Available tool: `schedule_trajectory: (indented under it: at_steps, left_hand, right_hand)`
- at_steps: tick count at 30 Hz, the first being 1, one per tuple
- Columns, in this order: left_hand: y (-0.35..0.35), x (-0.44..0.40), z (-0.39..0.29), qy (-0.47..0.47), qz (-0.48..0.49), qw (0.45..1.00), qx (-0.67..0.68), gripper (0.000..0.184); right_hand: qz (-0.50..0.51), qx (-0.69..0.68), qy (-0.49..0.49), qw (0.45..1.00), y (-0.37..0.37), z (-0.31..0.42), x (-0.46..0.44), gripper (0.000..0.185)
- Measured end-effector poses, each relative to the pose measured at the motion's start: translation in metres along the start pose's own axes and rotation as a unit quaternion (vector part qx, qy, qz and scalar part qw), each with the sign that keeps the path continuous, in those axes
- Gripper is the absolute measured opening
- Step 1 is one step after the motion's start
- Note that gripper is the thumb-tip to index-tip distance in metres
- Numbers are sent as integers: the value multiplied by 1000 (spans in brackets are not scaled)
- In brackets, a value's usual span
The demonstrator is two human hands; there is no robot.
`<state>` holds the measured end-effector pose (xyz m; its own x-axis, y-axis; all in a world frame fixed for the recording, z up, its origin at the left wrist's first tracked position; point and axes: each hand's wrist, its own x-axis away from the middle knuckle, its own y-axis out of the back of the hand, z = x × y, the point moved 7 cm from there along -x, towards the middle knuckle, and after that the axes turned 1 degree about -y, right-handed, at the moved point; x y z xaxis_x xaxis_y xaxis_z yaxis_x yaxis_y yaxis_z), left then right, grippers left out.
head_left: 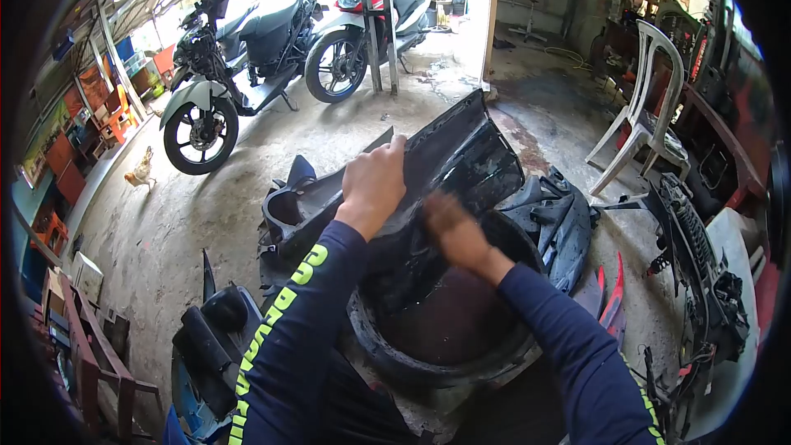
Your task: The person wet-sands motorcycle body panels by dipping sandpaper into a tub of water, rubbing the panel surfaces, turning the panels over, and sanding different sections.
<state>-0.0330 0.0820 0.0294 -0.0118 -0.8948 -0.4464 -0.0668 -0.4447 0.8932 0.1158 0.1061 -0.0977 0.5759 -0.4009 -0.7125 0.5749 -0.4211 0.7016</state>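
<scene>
My left hand (375, 185) is closed over the upper edge of a black plastic motorcycle body panel (465, 152). The panel is tilted above a round black tub (395, 358) of dark water, and its surface looks wet. My right hand (457, 235) is at the panel's near face, smeared by motion. Whether its fingers hold anything cannot be made out. Another dark body panel (556, 218) lies to the right of the tub. Behind my left forearm is a black part with a round opening (284, 208).
Black panels (218, 338) lie at lower left, beside a wooden bench (99, 363). A red piece (612, 301) and a black frame part (700, 272) are on the right. Beyond stand a plastic chair (647, 107), a partly stripped motorcycle (202, 111), another motorcycle (338, 62) and a chicken (140, 171).
</scene>
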Motion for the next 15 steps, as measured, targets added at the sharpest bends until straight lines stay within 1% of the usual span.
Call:
schedule_trajectory:
  at_steps: [1,2,3,4,6,7,9,10,11,12,13,15]
  left_hand:
    - [-1,-2,4,5,4,1000,4,50]
    - [-4,-3,6,8,10,1000,8,50]
    - [2,-2,5,21,21,999,15,52]
    - [0,-6,5,19,20,1000,14,52]
    - [-3,-4,5,-4,9,1000,3,54]
    - [-3,-3,6,-2,9,1000,2,54]
    - [1,-3,7,-2,-8,1000,-3,43]
    - [0,-2,7,-4,-5,1000,-5,43]
    - [0,0,8,-11,-8,1000,-11,47]
    - [0,0,9,-15,-13,1000,-17,51]
    - [-6,2,11,-13,-9,1000,-17,51]
    - [-10,0,9,-50,-65,994,-68,68]
  right_hand:
    - [33,-21,104,994,-5,16,8,42]
    - [67,-41,204,976,-9,28,20,44]
    - [53,-86,144,984,3,14,7,44]
    - [51,-85,144,985,6,9,-2,44]
    - [-5,27,1,1000,12,-8,-9,46]
    - [-4,25,2,1000,11,-8,-8,46]
    - [31,-48,127,990,7,9,-1,49]
    - [48,-85,186,978,6,18,7,51]
    - [61,-125,59,989,2,-9,-2,49]
    - [-44,-65,-13,997,24,-22,-14,49]
    - [-36,-57,-11,998,18,-17,-9,46]
    - [-31,-47,-8,998,12,-7,-3,44]
